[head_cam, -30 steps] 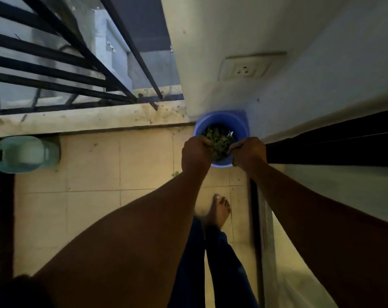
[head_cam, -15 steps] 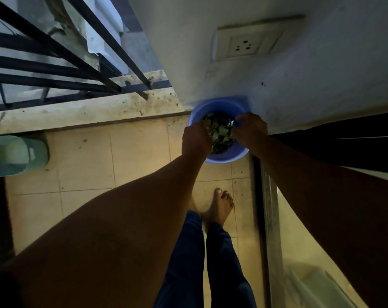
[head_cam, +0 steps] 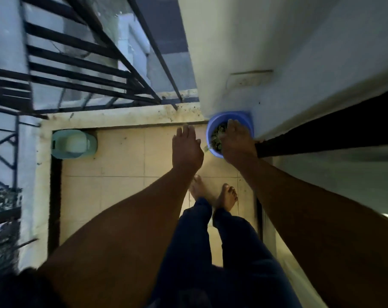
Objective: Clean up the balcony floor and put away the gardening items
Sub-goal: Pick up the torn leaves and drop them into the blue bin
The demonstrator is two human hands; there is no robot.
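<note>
Step — packing leaves (head_cam: 217,138) into blue tub (head_cam: 210,132) | right hand (head_cam: 235,141) pressed flat, gripping nothing | left hand (head_cam: 186,150) hovered slack, empty | advice — steady the rim first.

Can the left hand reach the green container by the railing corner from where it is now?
Probably yes: the left hand is open and holds nothing, and only bare floor tiles lie between it and the green container. The person may have to lean.

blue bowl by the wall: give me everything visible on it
The blue bowl looks like plastic, round, upright on the tiled floor in the corner against the white wall. It holds green leafy debris. The right hand lies over its contents and near rim; the left hand hovers beside it, apart.
</note>
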